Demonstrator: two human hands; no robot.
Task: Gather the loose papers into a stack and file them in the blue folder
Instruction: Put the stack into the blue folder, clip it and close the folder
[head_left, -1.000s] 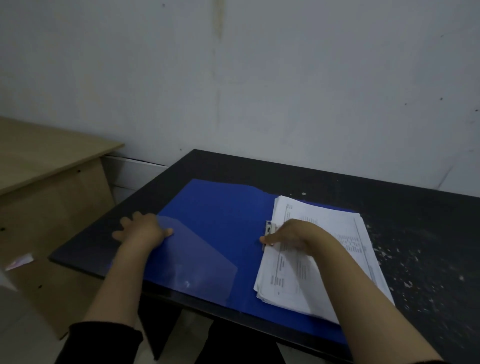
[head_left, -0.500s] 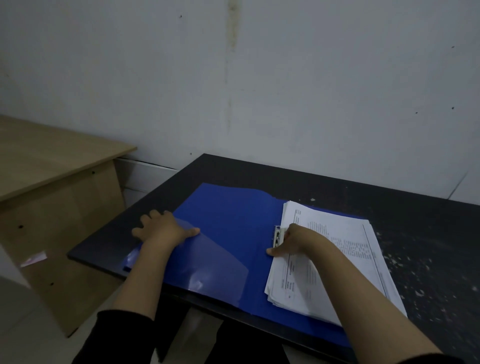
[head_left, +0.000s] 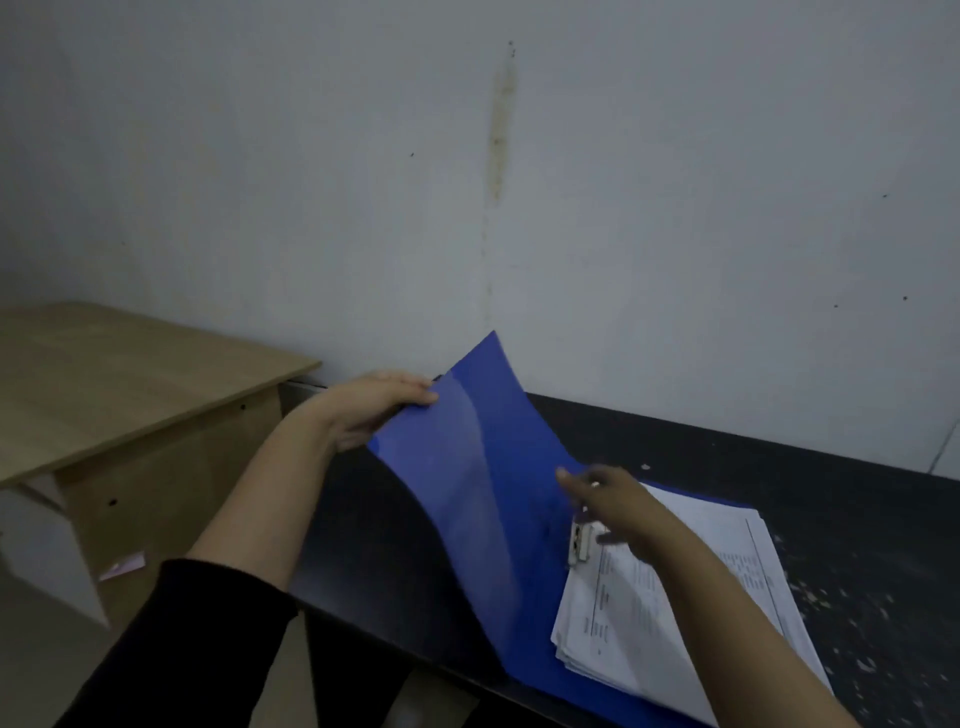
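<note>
papers (head_left: 691, 587) stacked lower right in blue folder (head_left: 467, 493) — cover gripped, lifted at centre by left hand (head_left: 371, 410); right hand (head_left: 610, 501) slack, blurred over clip (head_left: 581, 541) — risked catching fingers, skewing sheets on closing.

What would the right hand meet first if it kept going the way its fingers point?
Probably the lifted cover of the blue folder: the right hand points up-left at it, above the paper stack. Motion blur leaves the gap unclear.
</note>
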